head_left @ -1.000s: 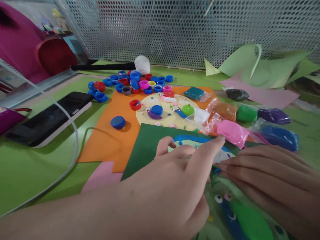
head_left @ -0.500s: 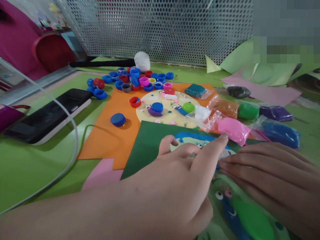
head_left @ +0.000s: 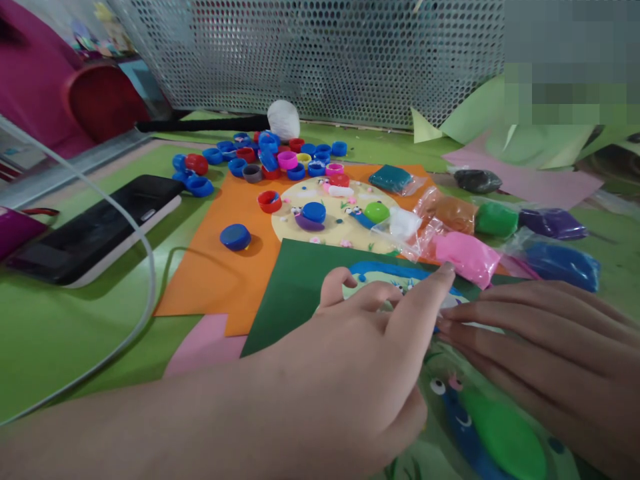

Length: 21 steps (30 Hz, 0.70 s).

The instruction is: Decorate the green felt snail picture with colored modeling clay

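My left hand (head_left: 370, 367) rests over a dark green sheet (head_left: 280, 293), its index finger stretched out and the others bent and apart. That sheet bears a pale picture edged by a blue clay strip (head_left: 380, 268); googly eyes show behind my knuckles. At the picture's right side, the fingers of my right hand (head_left: 555, 353) lie pressed together, their tips at a bit of blue clay (head_left: 437, 328), partly hidden. Below my hands is a clay snail (head_left: 505, 427) with a green shell and blue body. A bag of pink clay (head_left: 467, 257) lies just beyond my left index finger.
Many bottle caps (head_left: 287, 160) lie heaped at the back, before a perforated metal panel (head_left: 310, 60). An orange sheet (head_left: 200, 273) carries a round snail picture (head_left: 330, 230). Several clay bags (head_left: 563, 263) line the right. A phone (head_left: 100, 227) and a white cable (head_left: 150, 267) are left.
The view has shifted very slightly. Both hands keep nearly the same place and pose, with the right fingertips still at the blue clay.
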Each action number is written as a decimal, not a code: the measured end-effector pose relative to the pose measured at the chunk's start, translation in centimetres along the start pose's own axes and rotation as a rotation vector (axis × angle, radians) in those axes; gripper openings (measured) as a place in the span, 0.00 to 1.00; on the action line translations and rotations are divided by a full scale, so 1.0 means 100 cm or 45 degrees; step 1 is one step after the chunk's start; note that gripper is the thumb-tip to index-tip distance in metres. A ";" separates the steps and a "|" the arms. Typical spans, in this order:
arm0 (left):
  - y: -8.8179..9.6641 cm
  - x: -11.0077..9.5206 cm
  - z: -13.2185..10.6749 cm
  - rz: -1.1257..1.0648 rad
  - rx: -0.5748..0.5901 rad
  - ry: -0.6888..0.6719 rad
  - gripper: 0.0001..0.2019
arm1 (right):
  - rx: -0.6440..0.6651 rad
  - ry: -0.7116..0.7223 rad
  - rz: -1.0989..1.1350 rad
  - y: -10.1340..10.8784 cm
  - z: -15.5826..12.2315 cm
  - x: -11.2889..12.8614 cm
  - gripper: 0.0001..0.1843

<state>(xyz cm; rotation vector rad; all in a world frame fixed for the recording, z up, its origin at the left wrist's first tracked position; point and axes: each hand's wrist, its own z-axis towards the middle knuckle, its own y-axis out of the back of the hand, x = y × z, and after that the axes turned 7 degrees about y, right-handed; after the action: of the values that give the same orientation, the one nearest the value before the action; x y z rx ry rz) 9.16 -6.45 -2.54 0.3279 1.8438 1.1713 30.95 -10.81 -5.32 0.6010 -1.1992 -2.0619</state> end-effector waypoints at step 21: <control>0.001 -0.002 -0.005 0.081 -0.136 -0.032 0.31 | 0.009 0.003 -0.043 0.001 -0.003 0.000 0.11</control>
<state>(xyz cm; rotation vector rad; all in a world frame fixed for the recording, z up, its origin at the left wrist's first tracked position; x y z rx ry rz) 8.80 -6.80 -2.26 0.3412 1.7531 1.2986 31.14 -11.00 -5.40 0.6306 -1.2034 -2.0849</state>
